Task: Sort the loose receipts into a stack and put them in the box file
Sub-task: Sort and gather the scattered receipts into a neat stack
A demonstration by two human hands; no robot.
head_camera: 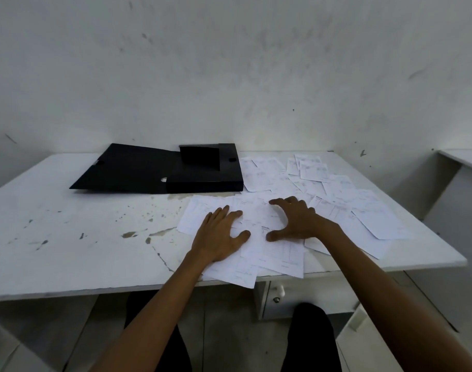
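Note:
Several loose white receipts (334, 194) lie scattered over the right half of a white table (68, 237). A looser pile of overlapping sheets (272, 251) lies near the front edge, some hanging over it. My left hand (218, 237) rests flat on the left side of that pile, fingers spread. My right hand (296, 220) presses down on the pile's right side with fingers arched and apart. Neither hand grips a sheet. The black box file (202, 170) lies open at the back centre, its lid (122, 167) flapped out to the left.
The tabletop is stained and cracked at the left and centre. A wall stands right behind the table. A drawer unit (304, 296) sits under the table's right side. Another white desk (463, 159) is at the far right. My dark-trousered legs are below.

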